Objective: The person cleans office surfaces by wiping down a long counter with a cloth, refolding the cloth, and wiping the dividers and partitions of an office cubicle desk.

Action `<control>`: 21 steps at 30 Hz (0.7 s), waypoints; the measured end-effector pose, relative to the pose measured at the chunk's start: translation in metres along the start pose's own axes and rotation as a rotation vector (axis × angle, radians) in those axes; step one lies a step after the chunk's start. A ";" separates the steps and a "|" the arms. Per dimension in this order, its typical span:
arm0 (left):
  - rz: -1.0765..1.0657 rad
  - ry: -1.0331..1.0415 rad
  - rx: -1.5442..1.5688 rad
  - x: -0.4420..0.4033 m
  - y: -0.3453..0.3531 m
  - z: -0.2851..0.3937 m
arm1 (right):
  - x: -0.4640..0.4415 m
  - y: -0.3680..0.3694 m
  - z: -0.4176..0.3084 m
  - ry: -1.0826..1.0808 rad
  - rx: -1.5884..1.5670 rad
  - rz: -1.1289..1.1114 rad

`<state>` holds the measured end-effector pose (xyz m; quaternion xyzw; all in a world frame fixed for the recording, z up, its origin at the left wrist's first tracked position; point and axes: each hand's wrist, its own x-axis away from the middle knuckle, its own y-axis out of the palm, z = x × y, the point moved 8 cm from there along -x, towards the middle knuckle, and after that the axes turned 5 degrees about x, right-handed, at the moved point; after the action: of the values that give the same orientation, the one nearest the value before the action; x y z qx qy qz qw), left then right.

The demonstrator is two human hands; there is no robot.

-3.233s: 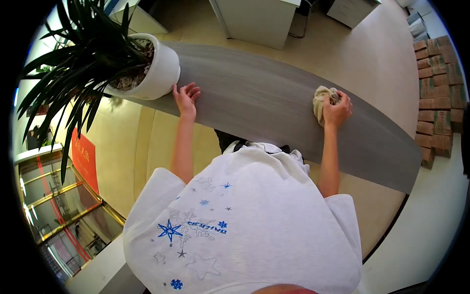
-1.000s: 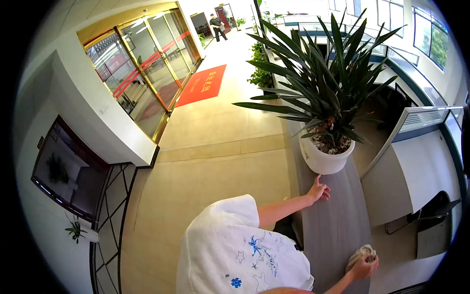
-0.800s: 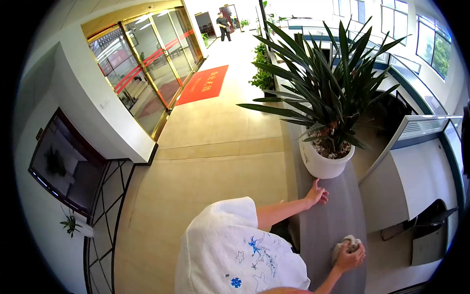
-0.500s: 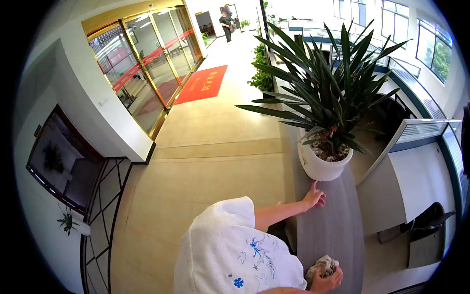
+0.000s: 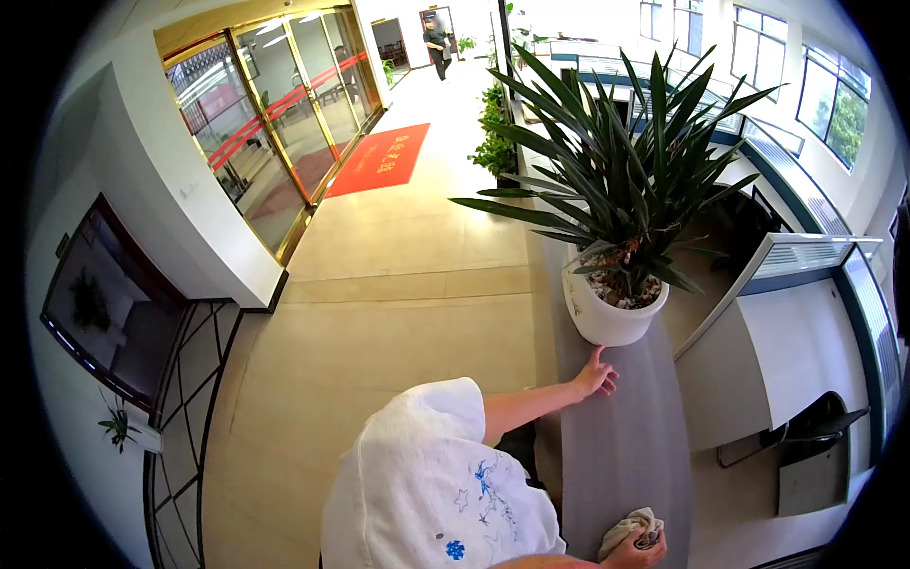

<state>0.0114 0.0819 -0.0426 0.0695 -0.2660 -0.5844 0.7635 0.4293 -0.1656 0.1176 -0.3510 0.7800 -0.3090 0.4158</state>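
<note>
A white pot [image 5: 614,313] holding a long-leaved green plant [image 5: 626,190] stands on the grey countertop [image 5: 621,431]. Just below the pot's base, my left hand [image 5: 594,376] is over the counter with its fingers apart, one fingertip at or very near the pot. Nothing is in that hand. Near the bottom of the view my right hand [image 5: 637,552] is closed on a crumpled beige cloth [image 5: 633,527], which lies against the counter surface.
White desks [image 5: 806,332] with partitions and a black chair [image 5: 820,422] stand right of the counter. Glass doors [image 5: 284,114] and a red mat [image 5: 381,159] are at the upper left. A person [image 5: 437,45] is far off in the hallway.
The view has swung left since the earliest frame. Over the last second my right hand and the cloth moved across the counter toward my body. My left hand has stayed by the pot.
</note>
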 end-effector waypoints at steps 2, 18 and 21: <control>0.004 0.006 -0.015 -0.001 -0.001 0.001 | 0.002 0.000 0.003 0.019 -0.024 -0.029; 0.032 -0.026 0.006 0.006 0.000 0.003 | 0.012 0.028 0.041 -0.036 -0.010 0.071; 0.011 -0.039 0.018 0.005 0.001 0.002 | 0.015 0.054 0.060 -0.137 0.195 0.017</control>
<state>0.0126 0.0775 -0.0391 0.0638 -0.2864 -0.5790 0.7607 0.4597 -0.1591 0.0414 -0.3226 0.7189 -0.3554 0.5028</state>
